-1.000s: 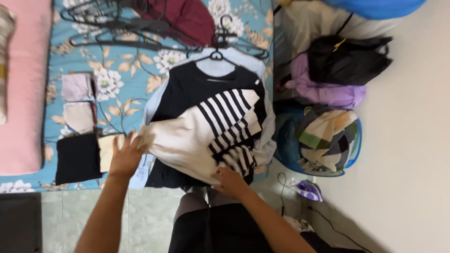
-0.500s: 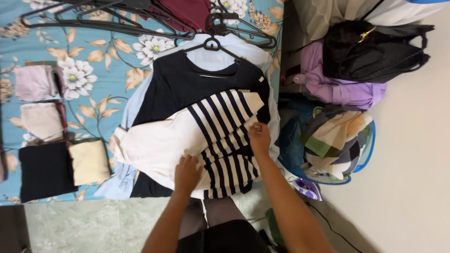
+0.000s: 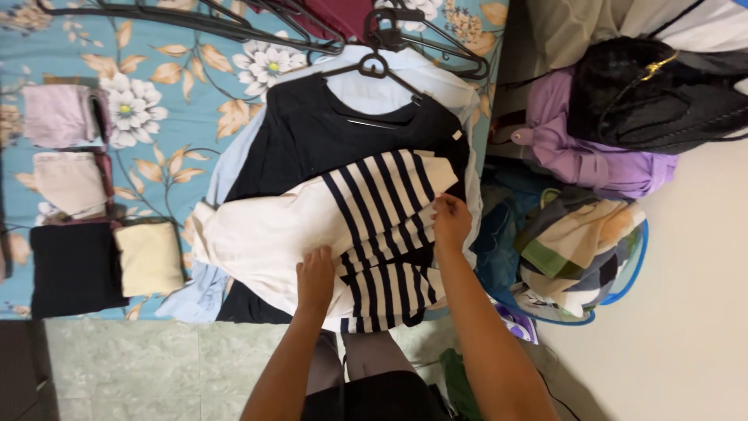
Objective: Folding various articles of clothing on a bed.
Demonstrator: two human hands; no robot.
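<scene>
A cream top with navy stripes (image 3: 366, 226) lies spread on the near right part of a bed covered by a blue floral sheet (image 3: 167, 148), on top of a dark navy garment (image 3: 327, 136) and a pale blue shirt on a black hanger (image 3: 374, 66). The left hand (image 3: 314, 277) rests palm down near the top's near edge, where the plain cream cloth meets the stripes, fingers loosely curled and pressing rather than gripping. The right hand (image 3: 450, 222) sits at the right edge of the striped part, fingertips bent over the hem; whether it pinches the cloth or only touches it cannot be told. Folding looks to be the step in hand, and to do it well the left hand would best hold the fabric flat as an anchor while the right draws the striped edge across in a straight line, keeping the stripes parallel so the fold lies square and the garments beneath are not dragged along. At the left of the bed lie folded pieces, among them a black one (image 3: 74, 269) and a pale yellow one (image 3: 149, 257). A blue laundry basket (image 3: 623, 273) of mixed clothes stands on the floor to the right.
</scene>
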